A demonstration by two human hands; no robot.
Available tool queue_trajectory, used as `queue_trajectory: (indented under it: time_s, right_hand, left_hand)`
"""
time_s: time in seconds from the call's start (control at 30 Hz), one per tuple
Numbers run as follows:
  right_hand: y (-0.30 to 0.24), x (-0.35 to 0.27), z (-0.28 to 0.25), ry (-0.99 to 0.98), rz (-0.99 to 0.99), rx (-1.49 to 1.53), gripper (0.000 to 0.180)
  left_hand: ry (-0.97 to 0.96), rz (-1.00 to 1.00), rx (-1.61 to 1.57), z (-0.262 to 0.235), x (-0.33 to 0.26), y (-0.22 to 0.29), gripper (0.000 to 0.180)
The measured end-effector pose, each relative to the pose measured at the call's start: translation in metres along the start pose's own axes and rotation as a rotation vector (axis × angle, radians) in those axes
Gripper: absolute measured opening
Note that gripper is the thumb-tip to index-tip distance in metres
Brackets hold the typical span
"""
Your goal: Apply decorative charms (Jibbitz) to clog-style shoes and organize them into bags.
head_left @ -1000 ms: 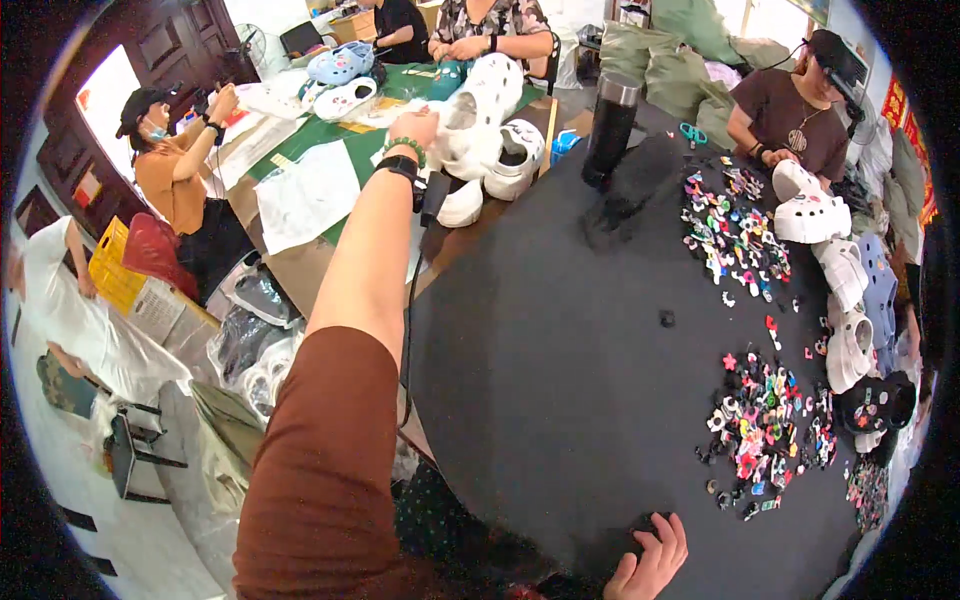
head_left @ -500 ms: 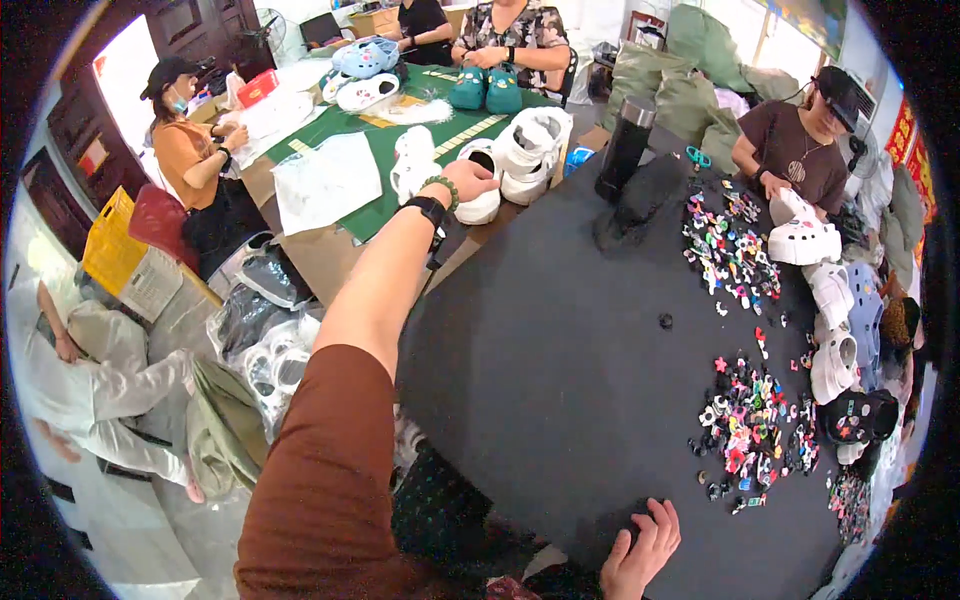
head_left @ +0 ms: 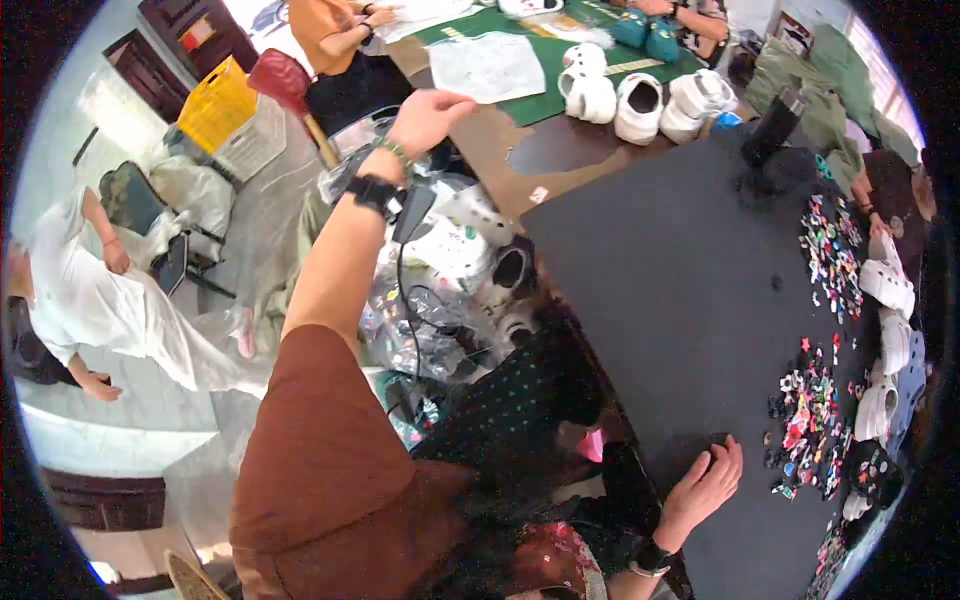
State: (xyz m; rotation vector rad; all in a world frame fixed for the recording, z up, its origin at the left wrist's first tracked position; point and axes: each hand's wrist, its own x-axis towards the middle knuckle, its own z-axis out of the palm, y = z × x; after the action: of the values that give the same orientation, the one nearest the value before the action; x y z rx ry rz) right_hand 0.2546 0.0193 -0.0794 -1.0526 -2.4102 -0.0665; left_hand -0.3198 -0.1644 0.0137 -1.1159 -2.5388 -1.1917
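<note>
My left arm reaches forward with a beaded bracelet and a black watch on the wrist. My left hand (head_left: 432,115) is in the air with its fingers stretched to the right, and no object shows in it. Beneath it lie clear plastic bags and white clogs (head_left: 455,245). Ahead to the right, a pair of white clogs (head_left: 638,108) and more white shoes stand on the far table's edge, apart from the hand. My right hand (head_left: 705,487) rests on the black tabletop (head_left: 650,290), fingers slightly apart, left of a heap of small colourful shoe charms (head_left: 810,420).
Another charm heap (head_left: 832,250) and a black bottle (head_left: 773,125) are on the black table. White clogs (head_left: 877,405) line its right side. A yellow crate (head_left: 217,103) and red chair (head_left: 280,80) stand at left. Co-workers sit around; a person in white (head_left: 120,290) is at far left.
The view has swung left. My left hand has come away from the white clogs and moved left, over the bagged shoes. My right hand still lies on the black table.
</note>
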Motion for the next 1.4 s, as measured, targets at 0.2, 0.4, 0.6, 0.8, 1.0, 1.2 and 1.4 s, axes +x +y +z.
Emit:
queue_trajectory:
  time_s: [0.2, 0.4, 0.6, 0.8, 1.0, 1.2, 1.4]
  right_hand:
    - [0.003, -0.004, 0.008, -0.047, 0.030, 0.036, 0.031]
    - [0.007, -0.006, 0.010, -0.031, 0.042, -0.005, 0.029]
    - [0.005, -0.005, 0.008, -0.026, 0.051, 0.004, 0.029]
    - [-0.001, -0.004, 0.007, -0.036, 0.057, -0.023, 0.024]
    - [-0.007, 0.001, 0.005, -0.016, 0.056, -0.025, 0.022]
    - [-0.004, -0.001, 0.005, -0.006, 0.051, -0.031, 0.020]
    - [-0.010, -0.001, 0.003, 0.010, 0.034, 0.009, 0.019]
  left_hand:
    - [0.048, -0.365, 0.213, -0.032, -0.125, -0.130, 0.034]
    - [-0.168, -0.387, 0.312, 0.056, -0.182, -0.172, 0.050]
    - [-0.309, -0.524, 0.560, 0.131, -0.174, -0.133, 0.115]
    - [-0.404, -0.614, 0.722, 0.149, -0.167, -0.124, 0.132]
    - [-0.296, -0.389, 0.889, 0.154, -0.182, -0.165, 0.119]
    - [-0.302, -0.251, 0.660, 0.140, -0.193, -0.150, 0.101]
    - [-0.136, -0.020, 0.613, 0.101, -0.195, -0.138, 0.100]
